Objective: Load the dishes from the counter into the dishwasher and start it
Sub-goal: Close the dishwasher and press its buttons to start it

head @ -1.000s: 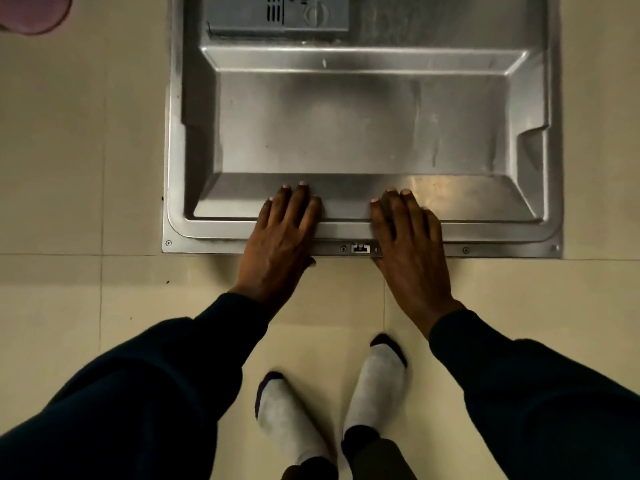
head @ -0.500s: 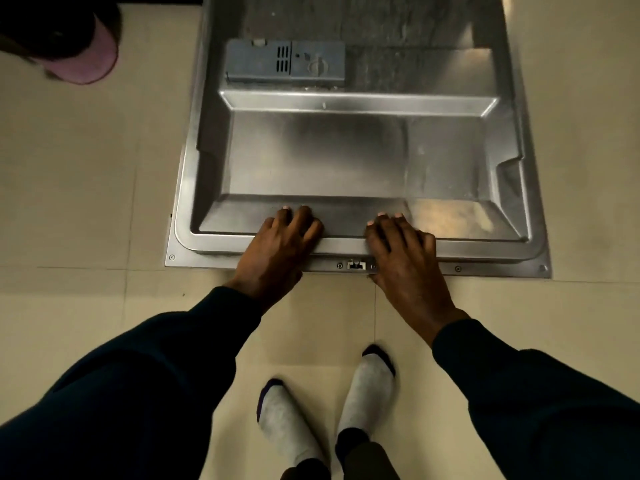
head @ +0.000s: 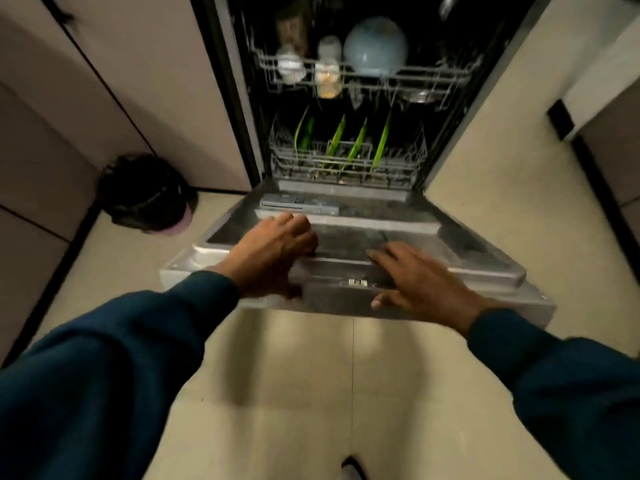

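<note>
**Dishwasher loaded, door half raised under both hands**

The dishwasher point(head: 346, 98) stands open in the middle of the view, its dark cavity running away from the viewer. Its steel door point(head: 450, 244) hangs forward and partly tilted up, near edge closest to the camera.

The lower rack point(head: 346, 161) at the far end of the door holds a row of green plates point(head: 356, 143) standing on edge. The upper rack point(head: 367, 77) above it carries a pale blue bowl point(head: 375, 45) turned upside down and, to its left, a few small pale items too blurred to name. Loading looks finished, judging by the filled racks; the counter is out of sight, so this cannot be confirmed. Closing the door and starting the machine remain.

The left hand point(head: 273, 251) lies over the door's near rim, left of centre, fingers point(head: 294, 226) curled over the edge onto the inner panel. The right hand point(head: 419, 282) rests flatter on the rim to the right, fingers point(head: 384, 254) stretched forward and a thumb tucked under the edge. A small latch point(head: 357, 282) sits between the hands. Both sleeves are dark blue.

A detergent dispenser point(head: 299, 204) is set in the door's far left. A dark bin with a pink rim point(head: 149, 192) stands on the pale tiled floor point(head: 294, 375) at left, beside beige cabinets point(head: 138, 81).

No brand, label or writing is legible; the picture is motion-blurred.
</note>
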